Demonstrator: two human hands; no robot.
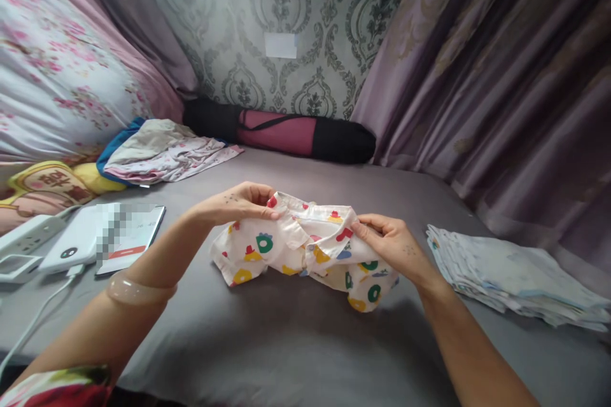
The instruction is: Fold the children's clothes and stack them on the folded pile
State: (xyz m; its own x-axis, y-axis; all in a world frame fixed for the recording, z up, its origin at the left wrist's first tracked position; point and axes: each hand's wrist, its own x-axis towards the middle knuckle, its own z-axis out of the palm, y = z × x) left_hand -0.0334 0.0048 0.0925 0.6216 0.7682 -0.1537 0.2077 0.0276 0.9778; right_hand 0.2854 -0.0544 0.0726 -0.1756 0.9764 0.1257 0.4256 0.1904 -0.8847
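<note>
A small white garment [305,251] printed with red, yellow, green and blue shapes lies bunched on the grey bed sheet [286,337], partly lifted. My left hand [238,202] pinches its upper left edge, fingers closed on the cloth. My right hand [391,243] grips the upper right edge near the collar, thumb on top. A pale bangle [138,291] sits on my left wrist.
A stack of folded pale cloths [515,280] lies at the right. Loose clothes [162,151] are piled at the back left, with a black and pink rolled bag [286,130] against the wall. A phone [128,235], power bank [71,243] and power strip [23,238] lie at left.
</note>
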